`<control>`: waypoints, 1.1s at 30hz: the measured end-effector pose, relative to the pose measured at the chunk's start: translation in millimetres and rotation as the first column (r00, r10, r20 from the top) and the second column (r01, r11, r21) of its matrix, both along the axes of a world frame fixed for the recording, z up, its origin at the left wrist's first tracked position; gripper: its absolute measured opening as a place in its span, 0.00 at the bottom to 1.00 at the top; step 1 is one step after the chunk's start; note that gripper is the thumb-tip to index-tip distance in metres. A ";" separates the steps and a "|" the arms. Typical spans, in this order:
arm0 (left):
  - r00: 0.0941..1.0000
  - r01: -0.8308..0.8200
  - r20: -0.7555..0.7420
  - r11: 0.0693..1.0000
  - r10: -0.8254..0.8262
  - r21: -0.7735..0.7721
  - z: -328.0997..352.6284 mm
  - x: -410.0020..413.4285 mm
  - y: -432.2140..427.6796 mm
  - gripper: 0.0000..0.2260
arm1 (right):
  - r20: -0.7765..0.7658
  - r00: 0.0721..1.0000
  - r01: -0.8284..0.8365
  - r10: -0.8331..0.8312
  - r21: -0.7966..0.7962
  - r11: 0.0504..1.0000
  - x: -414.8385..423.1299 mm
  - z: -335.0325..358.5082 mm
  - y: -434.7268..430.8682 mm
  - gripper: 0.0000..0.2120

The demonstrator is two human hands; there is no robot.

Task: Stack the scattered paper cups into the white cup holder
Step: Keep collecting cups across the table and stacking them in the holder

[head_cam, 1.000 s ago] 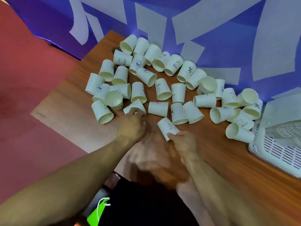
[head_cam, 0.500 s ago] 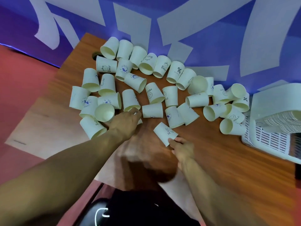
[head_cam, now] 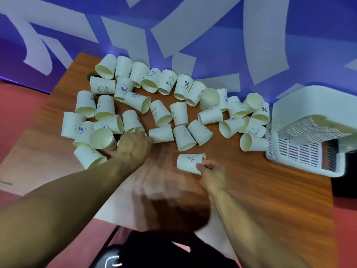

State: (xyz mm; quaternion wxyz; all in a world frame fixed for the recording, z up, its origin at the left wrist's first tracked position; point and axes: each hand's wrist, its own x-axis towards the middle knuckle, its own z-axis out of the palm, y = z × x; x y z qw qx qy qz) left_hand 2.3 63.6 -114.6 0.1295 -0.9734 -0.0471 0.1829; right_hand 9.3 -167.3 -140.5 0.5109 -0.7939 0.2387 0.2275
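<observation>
Several white printed paper cups [head_cam: 160, 115] lie on their sides across the far half of the wooden table [head_cam: 260, 190]. My right hand [head_cam: 210, 171] grips one cup marked "Hi" [head_cam: 188, 163] by its rim, just in front of the pile. My left hand [head_cam: 135, 144] is closed over a cup [head_cam: 138, 130] at the pile's near edge, and that cup is mostly hidden under the fingers. The white cup holder [head_cam: 305, 161], a slotted plastic tray, stands at the table's right end with stacked cups [head_cam: 313, 130] lying in it.
A blue wall with pale shapes [head_cam: 193, 35] runs directly behind the cups. The table's left edge drops to a red floor [head_cam: 23, 122]. A dark gap [head_cam: 343, 182] shows beyond the holder at the right. My dark clothing [head_cam: 164, 248] is at the bottom.
The view has swung left and up, bringing the holder further into sight. My left hand has reached deeper into the pile over a cup. My right hand has kept its grip on the "Hi" cup.
</observation>
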 end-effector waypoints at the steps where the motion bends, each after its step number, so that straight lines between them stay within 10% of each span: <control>1: 0.999 0.001 0.037 1.000 -0.002 0.024 7.2 0.9 -5.6 0.12 | 0.037 0.999 -0.032 0.032 -0.004 0.999 1.1 4.6 -5.9 0.04; 10: 0.966 0.046 0.257 0.999 -0.044 -0.004 49.8 4.4 -106.3 0.06 | 0.354 0.878 -0.257 0.322 -0.219 0.941 27.5 36.0 -96.0 0.02; 20: 0.853 0.265 0.521 0.888 -0.033 -0.376 60.3 70.4 -311.1 0.06 | 0.597 0.628 -0.191 0.499 -0.503 0.843 87.2 77.4 -275.8 0.05; 33: 0.907 0.389 0.305 0.858 -0.292 -0.336 14.3 146.0 -439.5 0.08 | 0.318 0.533 -0.246 0.784 -0.829 0.503 150.7 20.3 -369.9 0.07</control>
